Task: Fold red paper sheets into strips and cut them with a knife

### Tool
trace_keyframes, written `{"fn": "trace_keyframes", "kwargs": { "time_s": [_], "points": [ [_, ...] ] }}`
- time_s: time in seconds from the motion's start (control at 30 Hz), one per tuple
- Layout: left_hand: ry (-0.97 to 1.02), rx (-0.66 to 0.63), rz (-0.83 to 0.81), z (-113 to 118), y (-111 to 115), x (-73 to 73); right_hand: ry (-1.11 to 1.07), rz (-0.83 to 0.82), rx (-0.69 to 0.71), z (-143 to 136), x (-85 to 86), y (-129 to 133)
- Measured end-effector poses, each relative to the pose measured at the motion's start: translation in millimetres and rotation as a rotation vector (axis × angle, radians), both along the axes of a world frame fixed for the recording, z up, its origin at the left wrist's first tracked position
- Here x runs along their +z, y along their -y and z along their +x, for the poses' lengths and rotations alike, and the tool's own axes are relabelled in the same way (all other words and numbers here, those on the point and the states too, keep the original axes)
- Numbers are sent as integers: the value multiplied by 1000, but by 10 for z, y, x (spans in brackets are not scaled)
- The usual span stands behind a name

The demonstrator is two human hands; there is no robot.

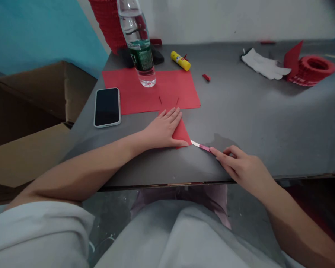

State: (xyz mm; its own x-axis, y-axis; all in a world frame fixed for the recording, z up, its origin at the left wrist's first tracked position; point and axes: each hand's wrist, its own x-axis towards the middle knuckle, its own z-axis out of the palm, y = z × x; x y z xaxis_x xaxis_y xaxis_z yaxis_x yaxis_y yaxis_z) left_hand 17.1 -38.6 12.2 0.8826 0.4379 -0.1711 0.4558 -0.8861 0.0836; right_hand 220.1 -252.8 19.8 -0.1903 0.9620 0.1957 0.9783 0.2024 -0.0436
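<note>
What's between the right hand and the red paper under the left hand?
A knife, held by the right hand and pointing at the red paper, shows there in the head view.

The person wears a loose, plain top in pale grey-white, its cloth falling in broad, soft folds. The left sleeve is short and wide, with a roomy hem and long creases across it. Below the front edge of the tabletop show dusty pink trousers, though shadow makes their exact shade uncertain. Left hand and right hand are bare, with slender fingers.
</note>
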Motion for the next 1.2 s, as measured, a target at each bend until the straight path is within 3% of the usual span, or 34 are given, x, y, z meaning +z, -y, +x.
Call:
{"fn": "trace_keyframes", "kwargs": {
  "time_s": [0.5, 0.87, 1.2],
  "points": [
    [22, -2, 3, -5, 6, 7, 14, 23, 51, 6, -42, -296],
    [29, -122, -10, -46, 273, 52, -58, -24, 42, -57, 50, 125],
    [33, -111, -12, -40, 299, 40, -24, -47, 43, -47, 19, 148]
  ]
}}
